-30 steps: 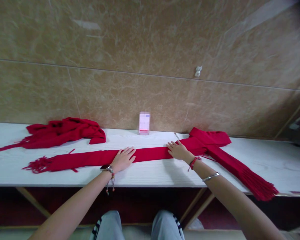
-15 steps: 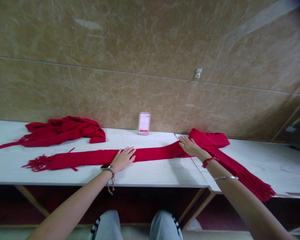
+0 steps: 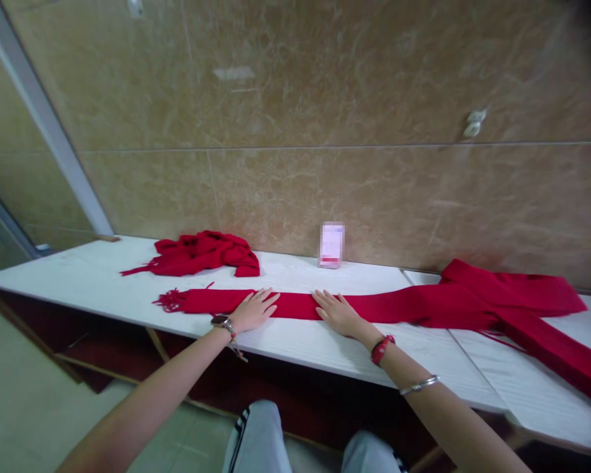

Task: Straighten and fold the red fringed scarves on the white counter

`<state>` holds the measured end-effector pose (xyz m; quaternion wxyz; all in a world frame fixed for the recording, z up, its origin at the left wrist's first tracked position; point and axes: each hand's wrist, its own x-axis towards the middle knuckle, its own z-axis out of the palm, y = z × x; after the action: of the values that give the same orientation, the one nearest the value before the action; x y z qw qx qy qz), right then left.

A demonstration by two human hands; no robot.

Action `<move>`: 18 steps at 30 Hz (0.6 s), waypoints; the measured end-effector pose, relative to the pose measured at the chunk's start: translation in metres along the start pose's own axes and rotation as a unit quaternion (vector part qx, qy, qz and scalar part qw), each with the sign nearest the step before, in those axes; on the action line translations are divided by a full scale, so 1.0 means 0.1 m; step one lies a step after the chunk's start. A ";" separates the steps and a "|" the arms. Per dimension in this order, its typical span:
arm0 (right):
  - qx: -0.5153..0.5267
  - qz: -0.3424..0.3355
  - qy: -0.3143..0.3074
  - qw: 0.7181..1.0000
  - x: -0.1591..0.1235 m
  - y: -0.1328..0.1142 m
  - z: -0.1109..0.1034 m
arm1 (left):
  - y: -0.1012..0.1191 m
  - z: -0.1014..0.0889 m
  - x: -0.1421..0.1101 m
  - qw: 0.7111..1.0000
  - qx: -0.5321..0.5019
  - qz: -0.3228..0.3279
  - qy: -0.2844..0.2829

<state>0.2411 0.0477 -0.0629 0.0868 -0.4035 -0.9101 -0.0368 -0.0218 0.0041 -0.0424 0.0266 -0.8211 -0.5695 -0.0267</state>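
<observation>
while left hand (image 3: 251, 311) lies flat on scarf (image 3: 295, 305), right hand (image 3: 339, 315), outspread, has come closer

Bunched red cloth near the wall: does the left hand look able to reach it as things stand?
Likely yes: the left hand lies flat on the long red cloth, and a strip of white tabletop separates that from the bunched red cloth, with nothing standing between.

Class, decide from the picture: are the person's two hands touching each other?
Apart. The head view shows a stretch of red scarf between left hand and right hand.
</observation>
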 end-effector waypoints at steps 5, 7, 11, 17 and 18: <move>0.010 0.005 0.014 1.000 -0.03 0.07 0.08 | -0.48 -0.12 -0.33 0.999 0.019 -0.025 -0.023; 0.006 0.003 0.009 1.000 -0.02 0.08 0.10 | -0.60 -0.21 -0.42 0.999 0.023 -0.011 -0.029; -0.008 0.011 -0.045 0.999 0.13 0.01 0.03 | -0.73 -0.40 -0.48 0.998 0.033 0.020 -0.046; 0.050 -0.063 -0.007 0.997 0.45 -0.36 -0.03 | -0.79 -0.39 -0.38 0.996 0.058 0.051 -0.053; 0.059 -0.083 -0.010 0.995 0.47 -0.40 -0.01 | -0.80 -0.36 -0.37 0.996 0.063 0.049 -0.043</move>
<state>0.1804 0.0546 -0.0534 0.0986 -0.3214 -0.9417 0.0141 -0.1098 -0.0050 -0.0080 0.0546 -0.8450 -0.5300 0.0461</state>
